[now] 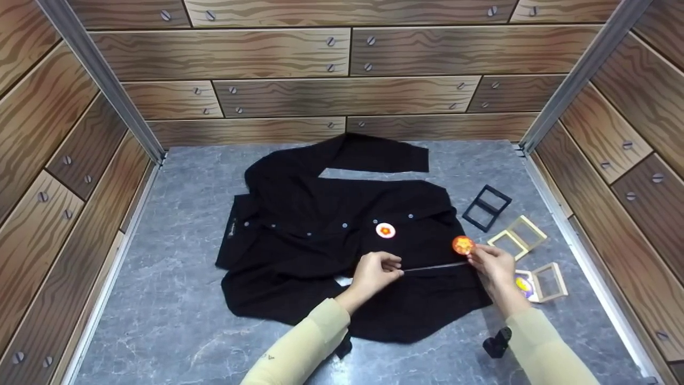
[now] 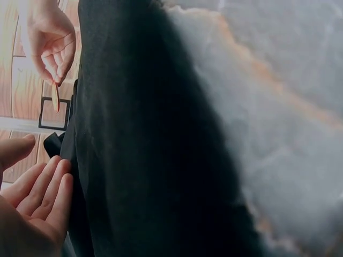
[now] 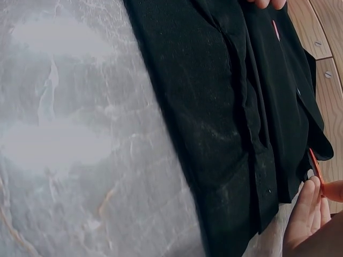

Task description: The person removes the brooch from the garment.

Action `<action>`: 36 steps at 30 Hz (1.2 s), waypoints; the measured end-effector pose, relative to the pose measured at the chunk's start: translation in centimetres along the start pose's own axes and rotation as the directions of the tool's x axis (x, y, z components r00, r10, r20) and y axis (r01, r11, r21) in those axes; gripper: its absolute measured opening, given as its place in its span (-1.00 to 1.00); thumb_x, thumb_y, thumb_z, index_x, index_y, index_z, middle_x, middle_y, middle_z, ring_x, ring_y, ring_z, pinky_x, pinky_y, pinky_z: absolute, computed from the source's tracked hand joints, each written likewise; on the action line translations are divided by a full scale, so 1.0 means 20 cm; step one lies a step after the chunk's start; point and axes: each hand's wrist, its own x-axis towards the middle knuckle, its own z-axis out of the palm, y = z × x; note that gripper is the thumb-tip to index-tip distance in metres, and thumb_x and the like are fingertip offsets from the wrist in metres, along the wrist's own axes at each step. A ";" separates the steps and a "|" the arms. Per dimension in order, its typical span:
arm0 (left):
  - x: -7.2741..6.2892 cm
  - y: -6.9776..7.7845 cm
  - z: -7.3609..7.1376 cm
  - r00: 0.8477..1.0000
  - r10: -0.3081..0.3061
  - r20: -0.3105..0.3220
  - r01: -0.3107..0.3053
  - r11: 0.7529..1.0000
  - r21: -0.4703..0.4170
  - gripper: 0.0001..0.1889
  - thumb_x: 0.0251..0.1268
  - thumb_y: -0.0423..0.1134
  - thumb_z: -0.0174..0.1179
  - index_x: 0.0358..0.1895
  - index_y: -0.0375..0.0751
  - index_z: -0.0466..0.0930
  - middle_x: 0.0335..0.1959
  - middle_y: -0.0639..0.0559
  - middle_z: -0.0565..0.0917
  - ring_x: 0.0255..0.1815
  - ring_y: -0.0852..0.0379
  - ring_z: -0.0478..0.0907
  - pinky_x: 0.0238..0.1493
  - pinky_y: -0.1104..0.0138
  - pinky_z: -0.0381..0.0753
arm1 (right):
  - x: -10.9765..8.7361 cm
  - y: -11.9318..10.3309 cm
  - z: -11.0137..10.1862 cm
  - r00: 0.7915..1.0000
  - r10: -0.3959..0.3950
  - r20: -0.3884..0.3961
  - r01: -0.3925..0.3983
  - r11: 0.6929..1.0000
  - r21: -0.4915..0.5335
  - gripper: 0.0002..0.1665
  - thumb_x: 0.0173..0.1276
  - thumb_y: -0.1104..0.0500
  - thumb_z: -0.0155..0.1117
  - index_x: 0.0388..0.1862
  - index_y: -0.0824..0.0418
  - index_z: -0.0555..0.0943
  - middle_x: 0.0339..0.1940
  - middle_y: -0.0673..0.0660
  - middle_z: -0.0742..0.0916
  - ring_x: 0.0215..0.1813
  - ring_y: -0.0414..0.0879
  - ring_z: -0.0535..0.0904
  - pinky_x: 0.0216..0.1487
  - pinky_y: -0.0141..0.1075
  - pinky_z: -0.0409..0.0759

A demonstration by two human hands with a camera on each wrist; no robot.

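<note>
A black button-up shirt (image 1: pixel 320 246) lies spread on the grey marbled surface, its row of small buttons running across it. A white round patch with a red-orange flower (image 1: pixel 385 230) rests on the shirt just below the buttons. At the shirt's right edge my right hand (image 1: pixel 497 264) pinches an orange-red round patch with a yellow flower (image 1: pixel 463 245) between thumb and fingers. In the right wrist view that patch (image 3: pixel 315 163) appears edge-on. Over the shirt's lower part is my left hand (image 1: pixel 377 272), holding nothing; its fingers (image 2: pixel 48 198) look relaxed, thumb apart, close to the dark cloth.
Three open hinged frame cases lie to the right: a black one (image 1: pixel 486 207), a yellow one (image 1: pixel 517 238) and a cream one (image 1: pixel 550 283). A purple and yellow patch (image 1: pixel 523 286) sits in the cream case. Wood-patterned walls (image 1: pixel 342 53) enclose the surface at back and sides.
</note>
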 end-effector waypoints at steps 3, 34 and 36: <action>0.00 0.00 0.01 1.000 0.001 0.002 -0.001 1.000 0.007 -0.76 0.15 -0.49 0.48 -0.09 -0.48 0.79 -0.25 -0.25 0.87 -0.21 -0.14 0.87 -0.21 0.56 0.72 | -0.01 -0.03 0.01 0.999 0.045 -0.030 -0.045 0.999 -0.019 -0.59 0.49 0.48 0.16 -0.46 0.06 0.67 -0.60 -0.11 0.76 -0.51 -0.36 0.74 -0.28 -0.54 0.74; 0.00 0.02 0.10 0.998 0.011 0.067 -0.010 1.000 -0.011 -0.67 0.11 -0.48 0.52 -0.02 -0.51 0.76 -0.21 -0.28 0.86 -0.15 -0.17 0.85 -0.08 0.30 0.83 | 0.00 -0.07 -0.11 0.994 0.023 -0.108 -0.026 0.999 -0.025 -0.56 0.48 0.51 0.17 -0.50 0.07 0.67 -0.59 -0.09 0.74 -0.51 -0.33 0.74 -0.22 -0.53 0.76; 0.00 0.02 0.11 0.997 0.006 0.075 -0.005 1.000 -0.017 -0.66 0.12 -0.47 0.52 -0.02 -0.51 0.76 -0.20 -0.28 0.86 -0.15 -0.16 0.85 -0.08 0.32 0.82 | 0.00 -0.06 -0.12 0.994 0.014 -0.113 -0.017 0.999 -0.029 -0.56 0.48 0.51 0.17 -0.50 0.07 0.67 -0.57 -0.10 0.73 -0.51 -0.33 0.74 -0.21 -0.53 0.75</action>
